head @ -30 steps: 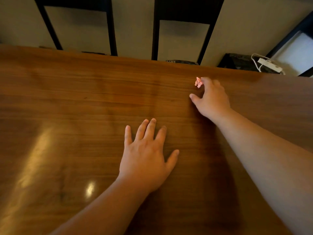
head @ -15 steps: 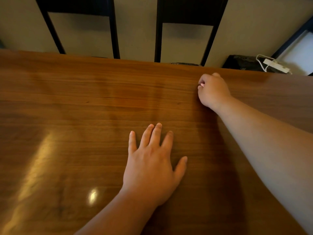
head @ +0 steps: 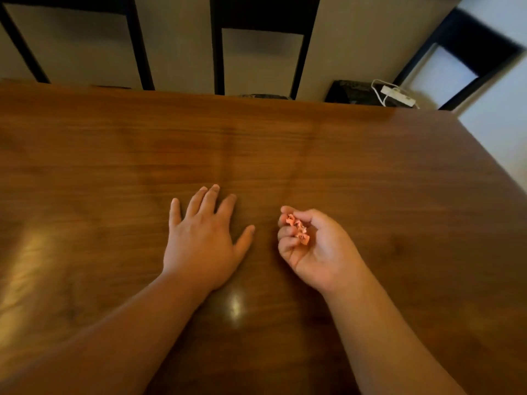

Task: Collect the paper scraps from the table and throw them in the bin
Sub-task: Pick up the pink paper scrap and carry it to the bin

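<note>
Two grips: side by side but apart, over the middle of the worktop [head: 370, 166].
Left grip [head: 202, 240]: palm down, fingers spread and flat on the wood.
Right grip [head: 316, 249]: palm turned up, fingers curled round the paper scraps [head: 298, 229].
Paper scraps: small crumpled pink bits, cupped against the right fingers.
Far edge: dark chair [head: 259, 12] behind it.

Dim warm light, glare patches on the table [head: 85, 143], blurred, bowed edges.
</note>
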